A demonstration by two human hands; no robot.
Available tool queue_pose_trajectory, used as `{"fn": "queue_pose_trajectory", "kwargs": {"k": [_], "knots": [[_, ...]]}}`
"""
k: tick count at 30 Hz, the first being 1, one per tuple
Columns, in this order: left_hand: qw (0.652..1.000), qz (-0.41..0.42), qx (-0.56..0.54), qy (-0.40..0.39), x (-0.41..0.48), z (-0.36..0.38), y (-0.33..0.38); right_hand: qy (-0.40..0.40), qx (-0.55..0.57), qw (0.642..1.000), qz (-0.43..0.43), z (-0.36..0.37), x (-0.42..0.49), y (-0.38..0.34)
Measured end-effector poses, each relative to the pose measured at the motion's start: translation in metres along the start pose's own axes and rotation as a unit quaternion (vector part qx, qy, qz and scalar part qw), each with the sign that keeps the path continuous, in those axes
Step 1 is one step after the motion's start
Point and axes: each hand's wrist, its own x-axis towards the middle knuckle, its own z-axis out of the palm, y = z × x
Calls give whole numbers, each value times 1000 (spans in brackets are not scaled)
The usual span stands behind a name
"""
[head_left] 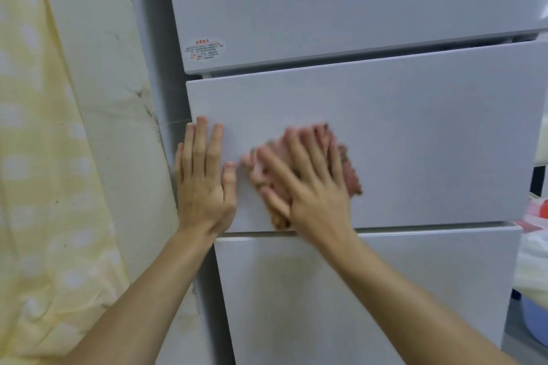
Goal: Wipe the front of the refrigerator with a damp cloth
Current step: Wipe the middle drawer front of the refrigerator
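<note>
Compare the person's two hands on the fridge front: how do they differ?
The left hand lies bare on the middle door; the right hand presses a pink cloth onto it. The left hand looks sharp; the right hand is blurred. The left hand sits at the door's left edge, the right hand nearer its middle. Both are flat, fingers straight.

A pale yellow fabric curtain with white blotches (44, 157) hangs down the left side of the frame. Just right of it stands an off-white wall with dark stains (103, 68). At the lower right edge, a light blue plastic basin (530, 326) sits below a crumpled white plastic bag (533, 261), with a blurred red and pink item (542, 209) above it.
</note>
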Motion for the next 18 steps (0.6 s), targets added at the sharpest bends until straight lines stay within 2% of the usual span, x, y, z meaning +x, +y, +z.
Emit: {"fn": "queue_pose_trajectory", "kwargs": {"k": [2,4,7,9,13,18], "knots": [[1000,14,12,-2,3,5,8,52,-12,998,44,-4,49,23],[999,23,23,-2,4,11,14,67,-30,994,85,-5,81,34],[999,22,35,7,2,16,16,69,-40,991,108,-5,71,26],[999,19,37,14,1,19,17,49,-25,995,82,-9,27,22],[999,17,46,19,1,25,21,-46,-41,998,7,-21,-71,37],[998,6,57,35,1,28,30,-67,-31,997,-35,-40,-66,71]]}}
